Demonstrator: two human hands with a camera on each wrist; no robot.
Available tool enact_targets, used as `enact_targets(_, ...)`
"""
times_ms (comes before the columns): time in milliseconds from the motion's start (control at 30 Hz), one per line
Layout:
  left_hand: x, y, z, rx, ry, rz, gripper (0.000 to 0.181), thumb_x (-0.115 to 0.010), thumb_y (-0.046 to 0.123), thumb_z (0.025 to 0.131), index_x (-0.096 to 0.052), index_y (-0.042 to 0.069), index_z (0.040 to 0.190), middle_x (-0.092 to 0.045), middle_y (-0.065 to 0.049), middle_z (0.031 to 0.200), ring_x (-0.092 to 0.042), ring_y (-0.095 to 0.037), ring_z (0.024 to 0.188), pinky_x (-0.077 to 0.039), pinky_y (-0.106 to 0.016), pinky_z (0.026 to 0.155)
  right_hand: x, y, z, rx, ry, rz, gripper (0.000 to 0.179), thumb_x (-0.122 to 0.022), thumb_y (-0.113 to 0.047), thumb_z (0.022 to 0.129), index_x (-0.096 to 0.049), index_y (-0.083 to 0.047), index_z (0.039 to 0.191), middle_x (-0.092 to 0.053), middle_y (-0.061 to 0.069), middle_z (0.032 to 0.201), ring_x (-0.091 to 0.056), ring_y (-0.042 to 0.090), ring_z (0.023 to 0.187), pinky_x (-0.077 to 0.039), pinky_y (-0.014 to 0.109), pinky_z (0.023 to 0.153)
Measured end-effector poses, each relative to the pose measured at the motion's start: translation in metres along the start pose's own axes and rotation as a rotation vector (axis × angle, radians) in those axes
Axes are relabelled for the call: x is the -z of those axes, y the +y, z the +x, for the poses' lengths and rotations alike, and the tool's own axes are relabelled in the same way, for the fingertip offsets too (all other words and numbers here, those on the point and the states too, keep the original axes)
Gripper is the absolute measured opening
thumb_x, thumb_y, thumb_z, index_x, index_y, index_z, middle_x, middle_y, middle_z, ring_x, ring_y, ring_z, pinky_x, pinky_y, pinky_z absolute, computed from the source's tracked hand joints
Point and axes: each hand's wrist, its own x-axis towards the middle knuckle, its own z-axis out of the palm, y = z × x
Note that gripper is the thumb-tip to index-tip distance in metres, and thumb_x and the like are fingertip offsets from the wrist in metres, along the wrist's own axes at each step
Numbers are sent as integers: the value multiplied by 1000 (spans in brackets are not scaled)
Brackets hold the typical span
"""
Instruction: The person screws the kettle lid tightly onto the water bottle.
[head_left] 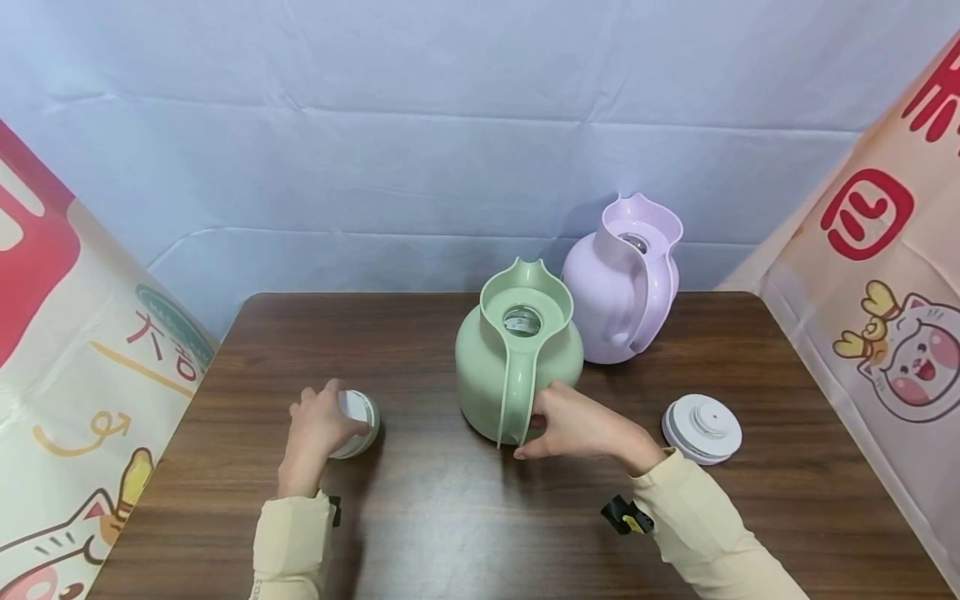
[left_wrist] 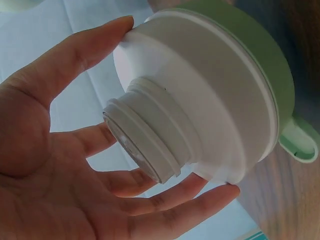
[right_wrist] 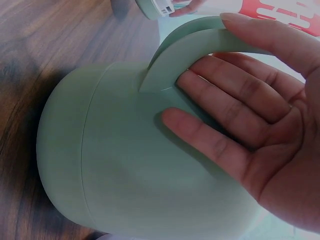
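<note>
My left hand (head_left: 318, 433) holds a green and white jug lid (head_left: 363, 408) by its rim, over the left part of the table. In the left wrist view the lid's threaded white neck (left_wrist: 160, 127) faces the palm, and a small green loop (left_wrist: 300, 142) sticks out from its side. A green thermos jug (head_left: 480, 375) stands at mid-table, its round mouth uncovered. My right hand (head_left: 577, 421) grips the jug's handle (head_left: 517, 387) low down. The right wrist view has the thumb on the handle's outside and fingers passing inside it, close to the body (right_wrist: 120, 150).
Behind and right of the green jug stands a lilac thermos jug (head_left: 588, 287), its mouth uncovered too. A white lid (head_left: 684, 425) lies on the dark wooden table (head_left: 420, 533) at the right, threaded side up. Printed cloth (head_left: 840, 250) and a pale backdrop (head_left: 375, 167) surround the table.
</note>
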Motion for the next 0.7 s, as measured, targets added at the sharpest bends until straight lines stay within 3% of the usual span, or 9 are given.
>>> enact_targets(700, 10, 13, -4, 9, 4, -77, 67, -74, 19, 69, -40, 1, 124, -29, -34, 115, -32, -51, 102, -40, -61, 75, 0, -1, 0, 17, 5, 15, 15, -79, -18, 66, -67, -16, 75, -58, -17, 69, -46, 0, 65, -44, 21, 65)
